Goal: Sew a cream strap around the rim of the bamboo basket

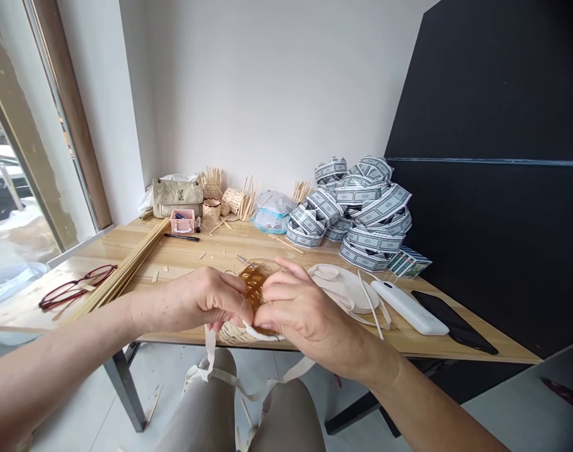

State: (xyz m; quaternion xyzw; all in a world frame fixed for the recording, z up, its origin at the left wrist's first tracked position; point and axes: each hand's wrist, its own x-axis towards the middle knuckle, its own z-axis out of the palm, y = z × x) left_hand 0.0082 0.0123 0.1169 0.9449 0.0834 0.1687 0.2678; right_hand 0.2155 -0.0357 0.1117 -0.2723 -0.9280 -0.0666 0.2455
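Observation:
A small woven bamboo basket [233, 334] is at the table's near edge, above my knees, its inside showing amber-brown. White cloth tape [262, 336] lies along the near rim, and a long length of it loops down over my lap. My left hand [215, 301] is closed, thumb and fingers pinching the tape at the rim. From the other side my right hand [305, 307] is closed as well, its fingertips at the same stretch of taped rim. The fingers hide part of the basket, and the exact grip of the right fingertips is partly covered.
Right of the basket lie a roll of cream tape [349, 289], a white power bank [408, 307] and a black phone [453, 321]. Patterned ribbon rolls [371, 213] are piled behind. Bamboo strips [126, 267] and red glasses [76, 287] lie left; a handbag [177, 198] stands behind.

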